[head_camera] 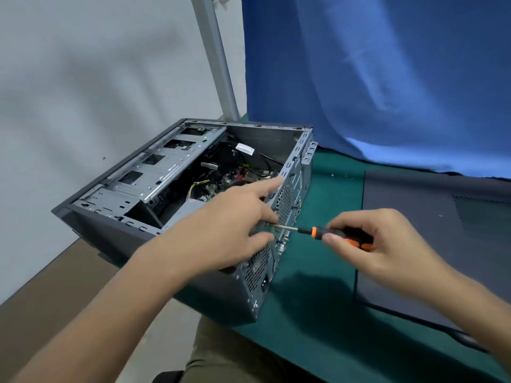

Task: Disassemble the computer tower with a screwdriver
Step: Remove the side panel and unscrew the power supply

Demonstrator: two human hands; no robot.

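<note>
Just left of the right hand (383, 240) clamped on the screwdriver (313, 233), its tip sits pinched by the left hand (229, 217) against the back of the computer tower (105, 230), where a slip could jab those fingers (264, 237).

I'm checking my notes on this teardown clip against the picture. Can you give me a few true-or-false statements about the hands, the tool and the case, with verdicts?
1. The right hand grips the black-and-orange screwdriver. True.
2. Its tip is at the front face of the grey metal computer tower. False: it meets the perforated rear panel.
3. The tower stands upright. False: it lies on its side on the green mat.
4. The left hand rests at the rear panel, with fingers beside the screwdriver's shaft. True.
5. The tower's upward side is closed. False: it is open, showing cables, and a dark grey flat panel lies on the mat to the right.
</note>
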